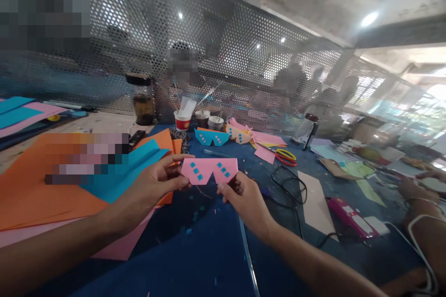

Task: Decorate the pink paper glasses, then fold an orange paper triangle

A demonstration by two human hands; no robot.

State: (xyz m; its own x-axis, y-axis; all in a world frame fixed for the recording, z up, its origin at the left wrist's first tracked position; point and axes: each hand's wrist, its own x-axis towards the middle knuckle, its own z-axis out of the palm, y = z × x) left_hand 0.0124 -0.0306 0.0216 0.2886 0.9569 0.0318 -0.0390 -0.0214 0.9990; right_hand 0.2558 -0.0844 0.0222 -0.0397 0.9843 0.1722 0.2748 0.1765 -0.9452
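Pink paper piece (pixel 210 170): a folded, two-pointed shape with small blue squares stuck on it, held up above the blue tabletop (pixel 209 250), just in front of us and clear of everything lying there.

Left hand (pixel 153 185): grip closed on the piece's left edge, thumb on top, fingers beneath. Right hand (pixel 245 199): grip pinched on the lower right corner. The piece hangs flat between the two, face towards us.

Step in hand, as we read it: holding the piece up and looking it over, with nothing being cut or glued at this moment. Any move from here calls for a light pinch, since the paper is thin and would crease, and the stuck-on squares look easy to rub off.

Edges and room: the bare tabletop directly below the hands is open. To the left, an orange sheet (pixel 42 195) and a blue sheet (pixel 125 171) overlap close under the left wrist. To the right, a black cord (pixel 289 185) loops near the right hand, with a pink tool (pixel 350 218) beyond it. Farther back lie a blue paper piece (pixel 211 137) of like shape, scissors (pixel 286 155) and paper cups (pixel 182 120), all well apart from the hands. Another person's arm (pixel 418 195) rests at the far right edge.
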